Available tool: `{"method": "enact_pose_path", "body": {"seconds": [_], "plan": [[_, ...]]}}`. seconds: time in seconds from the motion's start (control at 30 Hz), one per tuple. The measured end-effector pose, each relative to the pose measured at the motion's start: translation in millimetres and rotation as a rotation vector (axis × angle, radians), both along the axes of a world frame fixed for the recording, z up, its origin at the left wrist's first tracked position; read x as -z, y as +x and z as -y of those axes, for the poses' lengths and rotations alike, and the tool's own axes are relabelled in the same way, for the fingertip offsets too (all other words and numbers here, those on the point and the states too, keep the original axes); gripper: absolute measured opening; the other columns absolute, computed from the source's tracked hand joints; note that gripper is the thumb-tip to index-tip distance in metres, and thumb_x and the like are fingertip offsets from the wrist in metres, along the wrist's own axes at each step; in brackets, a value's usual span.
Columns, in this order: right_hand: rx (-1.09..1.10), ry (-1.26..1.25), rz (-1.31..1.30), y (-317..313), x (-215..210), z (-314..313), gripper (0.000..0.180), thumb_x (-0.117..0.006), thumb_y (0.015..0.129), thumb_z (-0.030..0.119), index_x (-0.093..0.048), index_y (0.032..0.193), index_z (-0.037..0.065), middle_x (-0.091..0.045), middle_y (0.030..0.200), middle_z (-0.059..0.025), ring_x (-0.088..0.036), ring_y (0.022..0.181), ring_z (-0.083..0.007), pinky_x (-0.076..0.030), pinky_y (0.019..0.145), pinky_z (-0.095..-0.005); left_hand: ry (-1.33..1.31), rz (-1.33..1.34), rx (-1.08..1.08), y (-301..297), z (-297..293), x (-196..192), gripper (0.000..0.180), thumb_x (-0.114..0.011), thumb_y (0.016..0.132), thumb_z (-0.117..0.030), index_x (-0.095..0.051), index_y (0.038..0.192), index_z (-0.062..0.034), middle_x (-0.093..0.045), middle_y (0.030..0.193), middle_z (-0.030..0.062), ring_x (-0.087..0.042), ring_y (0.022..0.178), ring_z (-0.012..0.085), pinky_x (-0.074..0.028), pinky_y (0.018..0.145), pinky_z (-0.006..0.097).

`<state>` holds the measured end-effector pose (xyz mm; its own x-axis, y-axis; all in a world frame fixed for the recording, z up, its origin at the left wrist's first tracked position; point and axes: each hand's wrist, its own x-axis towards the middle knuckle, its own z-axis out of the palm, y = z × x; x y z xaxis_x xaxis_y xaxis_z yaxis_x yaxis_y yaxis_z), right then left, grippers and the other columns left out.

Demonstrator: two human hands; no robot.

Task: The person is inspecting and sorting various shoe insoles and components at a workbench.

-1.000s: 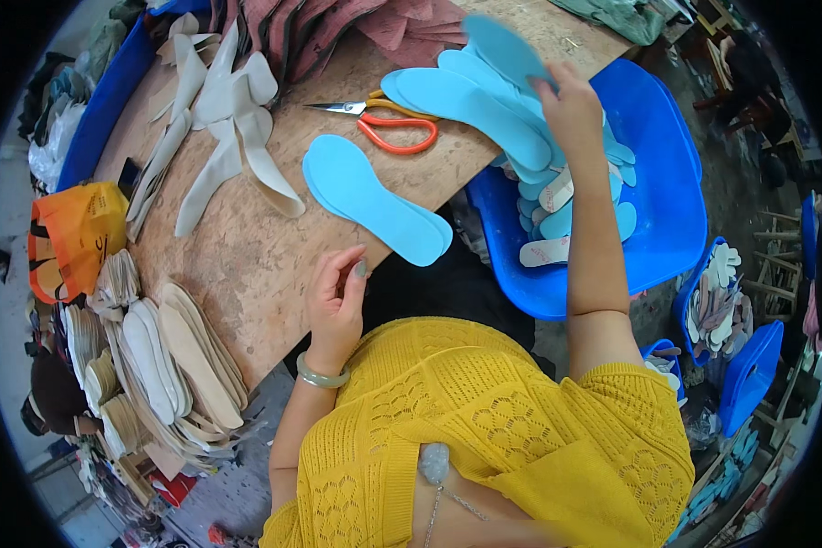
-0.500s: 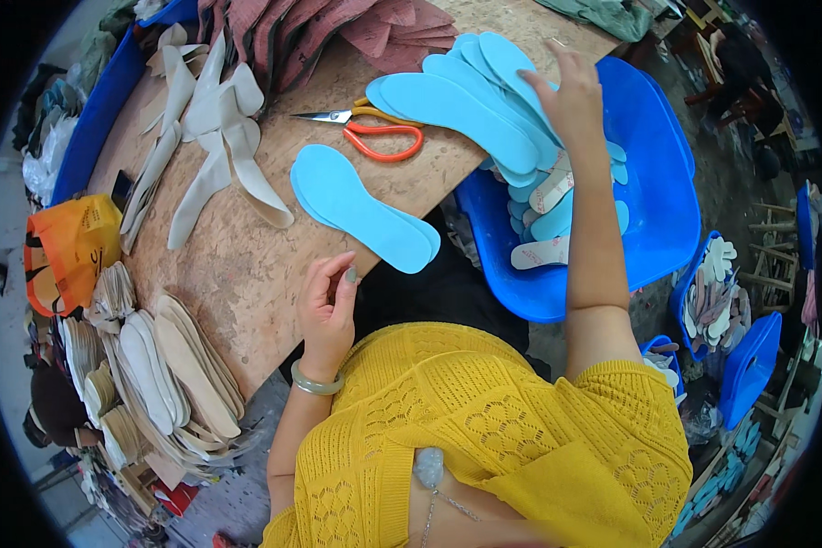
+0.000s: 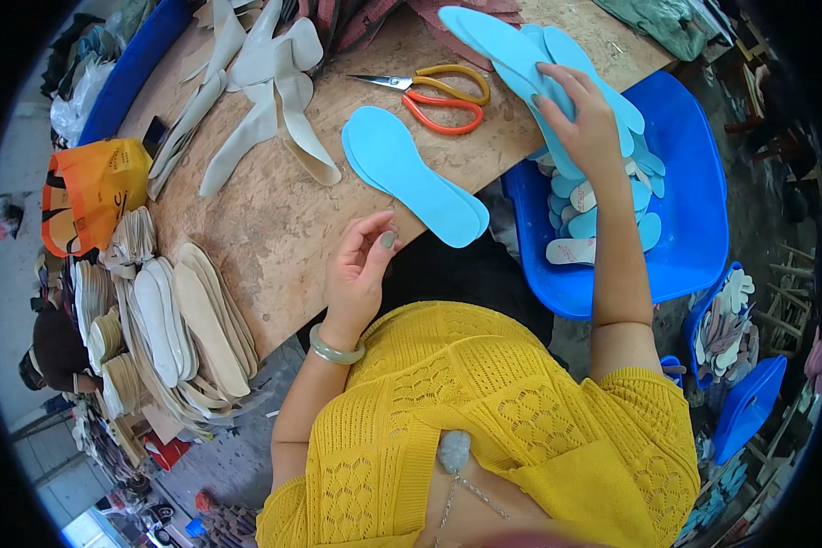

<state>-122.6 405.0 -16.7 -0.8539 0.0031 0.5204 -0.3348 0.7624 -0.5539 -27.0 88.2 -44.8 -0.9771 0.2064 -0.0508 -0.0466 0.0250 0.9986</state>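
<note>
My right hand lies over a fan of light-blue insoles at the table's right edge. Its thumb and fingers are apart and rest on the upper insole; no grip around it shows. My left hand hovers by the table's front edge, fingers loosely curled, thumb apart, nothing visible in it. Just beyond it, a pair of overlapping light-blue insoles sticks out a little over the edge. Scissors with one orange and one yellow handle lie open between the pair and the fan.
A blue bin with more insoles stands right of the table. Pale cut pieces and dark red sheets lie at the back. Stacked beige insoles and an orange bag sit left.
My right hand has come nearer, onto the fanned insoles, which have turned and bunched closer together. The whole view has shifted a little. My left hand keeps its pose near the edge.
</note>
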Motion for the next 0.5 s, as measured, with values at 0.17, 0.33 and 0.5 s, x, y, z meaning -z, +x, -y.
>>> {"method": "enact_pose_path", "body": {"seconds": [0.17, 0.33, 0.5], "plan": [[-0.439, -0.059, -0.028, 62, -21, 92, 0.041, -0.074, 0.080, 0.020, -0.063, 0.118, 0.008, -0.059, 0.118, -0.0169, -0.057, 0.111, -0.0354, -0.047, 0.094, -0.0415, 0.528, 0.039, -0.013, 2, -27, -36, 0.039, -0.043, 0.103, -0.020, -0.039, 0.138, -0.0030, -0.052, 0.133, 0.0144, -0.058, 0.116, 0.0250, -0.051, 0.092, 0.037], [-0.460, -0.059, 0.034, 76, 7, 106, 0.053, -0.070, 0.083, 0.035, -0.056, 0.126, 0.008, -0.051, 0.133, -0.0177, -0.048, 0.122, -0.0382, -0.040, 0.100, -0.0472, 0.504, 0.147, -0.195, -12, 7, -41, 0.041, -0.040, 0.103, -0.027, -0.042, 0.135, -0.0012, -0.055, 0.130, 0.0187, -0.057, 0.118, 0.0292, -0.048, 0.097, 0.040], [-0.435, 0.244, 0.009, 84, 41, 104, 0.042, -0.066, 0.078, 0.007, -0.060, 0.119, 0.008, -0.050, 0.135, -0.0155, -0.045, 0.128, -0.0363, -0.040, 0.100, -0.0473, 0.554, 0.114, -0.343, -10, 31, -41, 0.032, -0.043, 0.102, -0.020, -0.045, 0.128, -0.0016, -0.062, 0.116, 0.0145, -0.065, 0.103, 0.0271, -0.055, 0.087, 0.038]]}}
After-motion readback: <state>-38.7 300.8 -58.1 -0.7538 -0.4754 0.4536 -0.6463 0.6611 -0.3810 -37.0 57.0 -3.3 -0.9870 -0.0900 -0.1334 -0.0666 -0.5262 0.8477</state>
